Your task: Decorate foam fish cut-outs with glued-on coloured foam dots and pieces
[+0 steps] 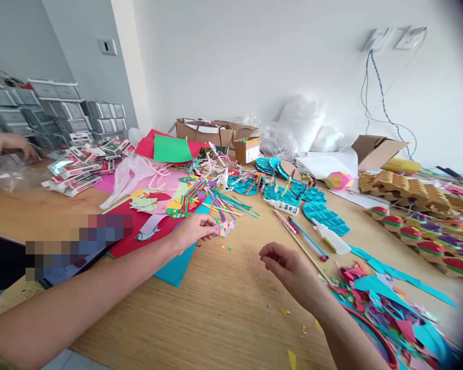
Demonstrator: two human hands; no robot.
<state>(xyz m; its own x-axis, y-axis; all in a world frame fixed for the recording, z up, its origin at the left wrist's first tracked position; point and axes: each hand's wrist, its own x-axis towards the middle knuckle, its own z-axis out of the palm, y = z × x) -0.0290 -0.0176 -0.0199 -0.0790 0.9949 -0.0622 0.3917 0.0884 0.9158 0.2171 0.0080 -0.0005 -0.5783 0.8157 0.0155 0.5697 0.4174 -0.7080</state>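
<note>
My left hand (193, 230) is closed in a pinch on a small colourful paper cutout (224, 228) with pink and dotted parts, held just above the wooden table (224, 303). My right hand (289, 264) hovers over the table to the right, fingers curled loosely inward, thumb and fingertips close together; whether they hold anything is too small to see. Thin coloured paper strips (219, 200) lie just beyond my left hand. A glue bottle (331, 236) and some pencils (308, 240) lie just past my right hand.
Red and green paper sheets (170, 149), teal cut shapes (316, 205), a second glue bottle (282, 206), cardboard boxes (204, 131), egg-carton crafts (420, 231) and paper scraps (374, 303) crowd the table. Another person's hand (19, 146) works at far left near card packs (85, 164).
</note>
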